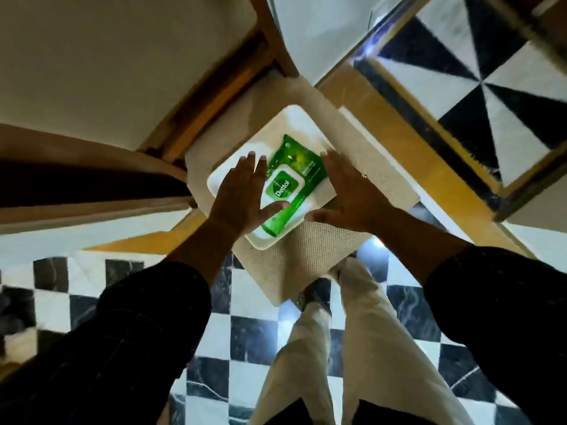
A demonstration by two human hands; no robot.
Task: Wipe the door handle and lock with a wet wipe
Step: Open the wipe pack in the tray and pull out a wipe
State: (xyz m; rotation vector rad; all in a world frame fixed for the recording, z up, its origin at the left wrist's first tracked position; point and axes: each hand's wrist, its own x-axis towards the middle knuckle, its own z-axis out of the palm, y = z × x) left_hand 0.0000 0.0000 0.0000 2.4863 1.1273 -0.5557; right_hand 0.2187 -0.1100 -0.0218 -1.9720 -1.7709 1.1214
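Wet wipes pack (290,182): soft green pouch, glossy, with a white-rimmed flip lid on its upper face bearing a green label that reads "Dettol". Lid down, closed. Pack lies flat, label up, long axis running diagonally from lower left to upper right, resting on a white tray (294,118). Upper end catches a bright glare. No loose wipe out. Door handle and lock not identifiable in view.

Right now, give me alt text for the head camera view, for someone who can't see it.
Two open hands, left hand and right hand, reach down beside a green wet wipe pack lying on a white tray atop a cream stool, above a black-and-white checkered floor.
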